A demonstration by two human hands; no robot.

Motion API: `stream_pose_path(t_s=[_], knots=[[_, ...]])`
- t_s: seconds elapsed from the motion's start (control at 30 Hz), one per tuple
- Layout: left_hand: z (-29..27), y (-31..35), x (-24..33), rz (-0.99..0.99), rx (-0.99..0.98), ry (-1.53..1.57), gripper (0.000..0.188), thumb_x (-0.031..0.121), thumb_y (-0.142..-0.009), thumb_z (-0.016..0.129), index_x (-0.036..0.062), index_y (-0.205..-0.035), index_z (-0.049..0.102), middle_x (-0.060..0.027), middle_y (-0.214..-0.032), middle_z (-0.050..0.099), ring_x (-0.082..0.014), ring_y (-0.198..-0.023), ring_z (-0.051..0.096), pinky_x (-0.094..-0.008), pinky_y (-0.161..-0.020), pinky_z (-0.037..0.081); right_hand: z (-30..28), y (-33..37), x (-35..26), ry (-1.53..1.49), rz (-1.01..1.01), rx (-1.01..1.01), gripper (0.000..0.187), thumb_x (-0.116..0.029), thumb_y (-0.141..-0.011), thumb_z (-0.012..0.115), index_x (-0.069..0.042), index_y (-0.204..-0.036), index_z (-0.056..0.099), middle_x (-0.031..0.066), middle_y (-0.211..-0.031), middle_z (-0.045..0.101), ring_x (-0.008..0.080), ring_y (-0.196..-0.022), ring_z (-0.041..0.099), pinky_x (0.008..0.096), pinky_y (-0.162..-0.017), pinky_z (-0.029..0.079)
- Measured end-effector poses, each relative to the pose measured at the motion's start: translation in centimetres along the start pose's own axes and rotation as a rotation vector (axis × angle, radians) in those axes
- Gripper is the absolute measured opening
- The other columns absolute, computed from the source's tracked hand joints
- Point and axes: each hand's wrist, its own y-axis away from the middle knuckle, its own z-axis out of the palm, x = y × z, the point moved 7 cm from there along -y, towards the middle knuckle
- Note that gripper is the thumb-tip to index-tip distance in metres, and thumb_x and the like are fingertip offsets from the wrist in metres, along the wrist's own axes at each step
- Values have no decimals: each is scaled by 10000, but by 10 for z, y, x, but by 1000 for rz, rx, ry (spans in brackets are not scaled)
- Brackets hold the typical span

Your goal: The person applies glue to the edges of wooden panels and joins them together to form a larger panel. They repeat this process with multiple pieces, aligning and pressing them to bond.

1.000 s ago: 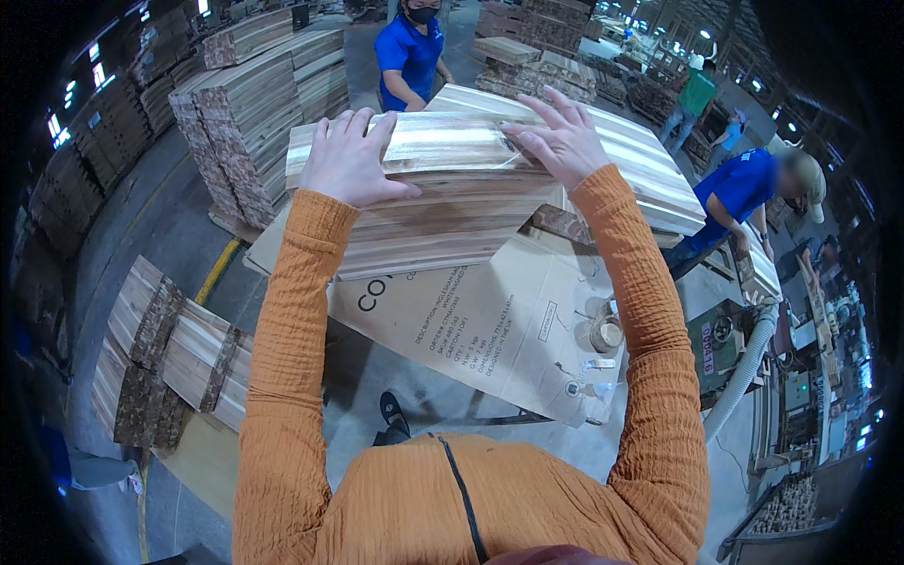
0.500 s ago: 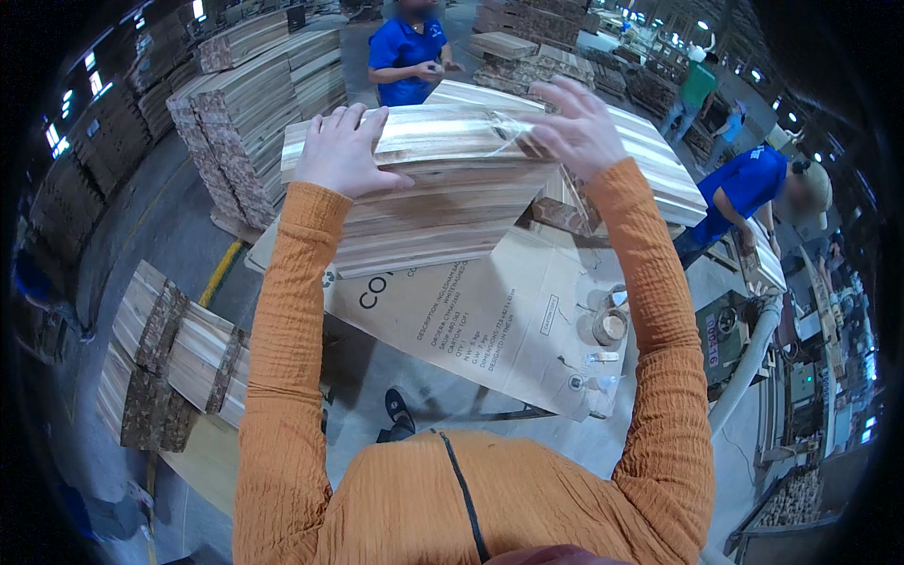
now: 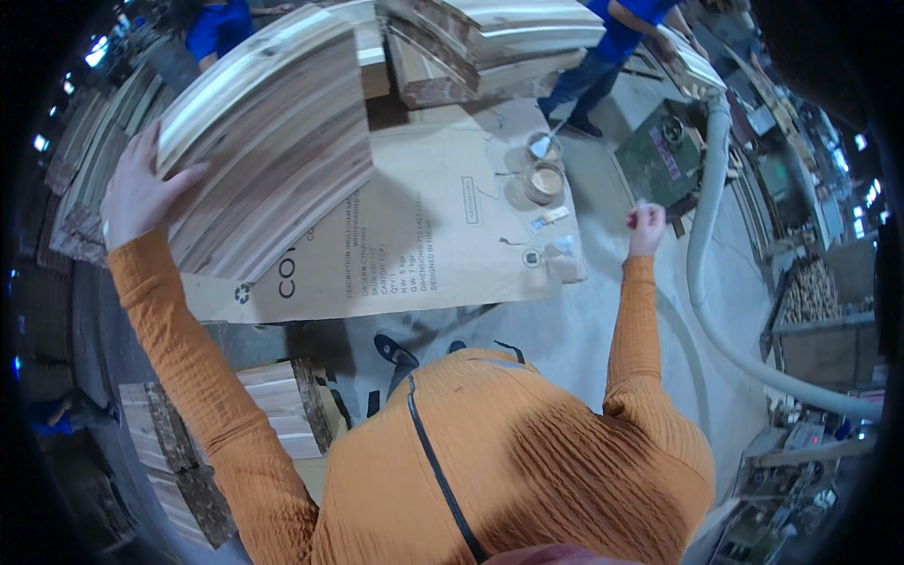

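Observation:
A wide striped wooden panel (image 3: 273, 141), made of joined strips, stands tilted at the left of a cardboard-covered work surface (image 3: 405, 254). My left hand (image 3: 141, 188) grips its left end, thumb over the near side and fingers along the top edge. Out to the right, beyond the cardboard, my right hand (image 3: 647, 229) is raised with its fingers closed; a tiny pale bit shows at the fingertips, too small to name. On the cardboard's right side sit a round tub of brownish filler (image 3: 543, 182) and a small tube-like item (image 3: 550, 219).
Stacked wooden panels (image 3: 508, 47) lie at the back of the work surface. A person in blue (image 3: 603, 56) handles wood at the far right, and another blue-clad person (image 3: 221, 28) stands far left. A thick grey hose (image 3: 706, 217) curves down the right. More boards (image 3: 273, 405) lie low left.
My right hand has left the panel and swung out to the right, closing its fingers. My left hand remains on the panel's left end. The view has turned right.

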Motion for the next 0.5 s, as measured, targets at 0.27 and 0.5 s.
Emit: stream_pose_path(t_s=[0.27, 0.5], knots=[[16, -12, -14, -12, -23, 2, 906, 577, -609, 670, 183, -1382, 411, -139, -1396, 423, -307, -1258, 438, -428, -1015, 366, 49, 100, 67, 271, 242, -480, 562, -112, -764, 656, 9, -1276, 459, 101, -1076, 575, 131, -845, 568, 273, -753, 493], [-6, 3, 1, -6, -14, -14, 912, 578, -609, 665, 110, -1358, 434, -156, -1358, 454, -310, -1234, 454, -420, -1012, 365, 68, 90, 65, 512, 131, -462, 351, -108, -752, 706, 28, -1043, 564, 71, -912, 619, 129, -761, 590, 266, -722, 495]])
